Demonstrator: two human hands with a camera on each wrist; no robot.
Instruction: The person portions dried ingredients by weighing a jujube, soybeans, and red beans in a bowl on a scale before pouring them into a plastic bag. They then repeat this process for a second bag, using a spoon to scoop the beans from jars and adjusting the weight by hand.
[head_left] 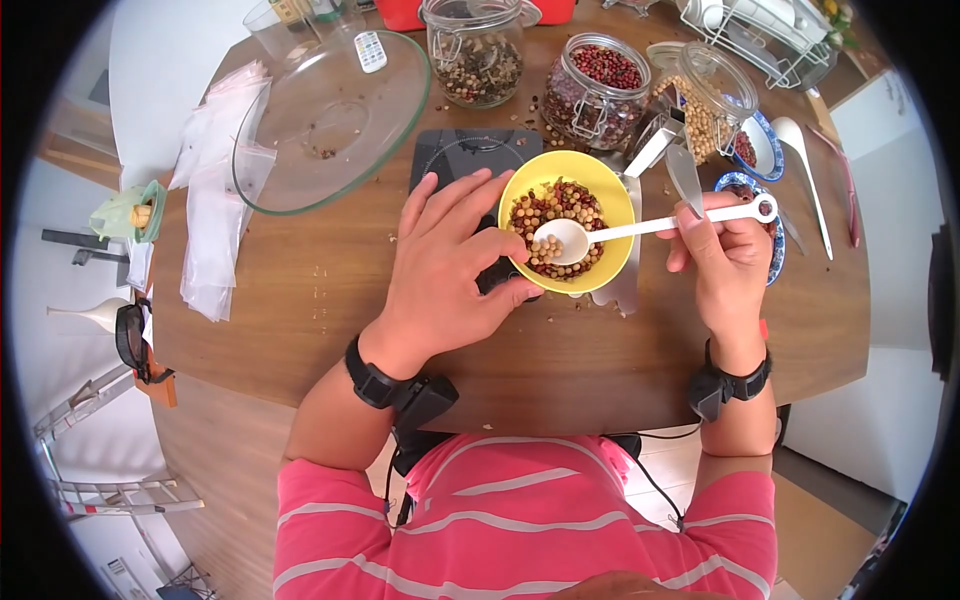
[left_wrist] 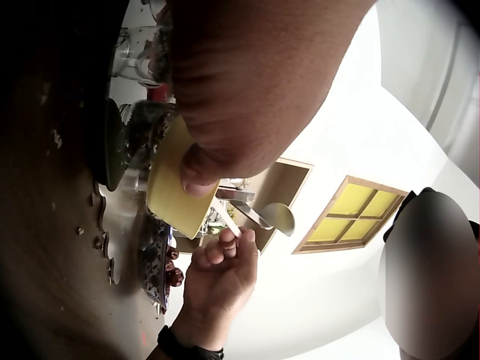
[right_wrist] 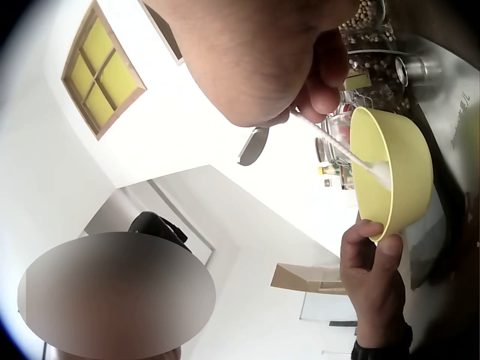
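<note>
My left hand grips the near left rim of a yellow bowl, thumb and fingers pinching its edge. Inside lie mixed dried beans and dark red bits. A long white plastic spoon is held in my right hand, pinched along its handle near the holed end. Its head rests in the bowl, carrying several pale round beans. A metal spoon juts out at the right hand's fingers. The right wrist view shows the bowl tilted, with the left hand at its rim.
Behind the bowl is a black flat scale. Glass jars of dried herbs, red berries and beans stand farther back. Blue-patterned bowls and a white ladle lie right; a glass lid and plastic bags lie left.
</note>
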